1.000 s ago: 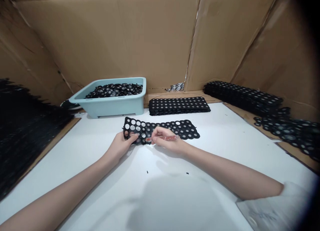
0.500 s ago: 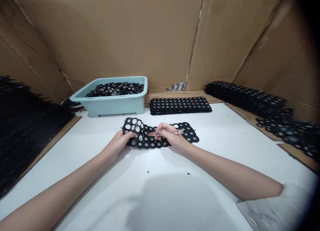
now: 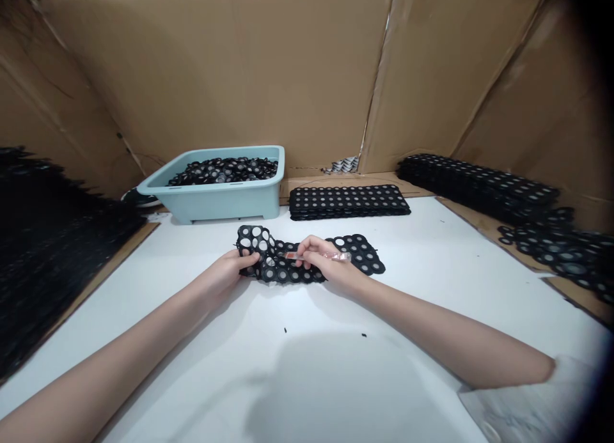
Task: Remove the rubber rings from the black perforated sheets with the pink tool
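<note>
On the white table lies a black strip of joined rings (image 3: 362, 254) with pale round centres. Its left end is bent upward, and my left hand (image 3: 233, 268) grips that raised part between thumb and fingers. My right hand (image 3: 326, 257) is closed, pen-fashion, around a thin tool with a clear handle (image 3: 341, 256) and a reddish part near the front. The tool points left at the bend in the strip; its tip is too small to make out, as is whether it touches the rings.
Behind the strip stands a light blue basin (image 3: 225, 203) full of loose black ring pieces. Next to it is a flat stack of ringed strips (image 3: 350, 203). More stacks (image 3: 474, 181) line the right side, and a dark pile (image 3: 52, 251) rises at left. Cardboard walls (image 3: 215, 66) enclose the table.
My left hand has tilted the raised end of the strip slightly. The tool has shifted a little left in my right hand's grip; the view has moved slightly.
</note>
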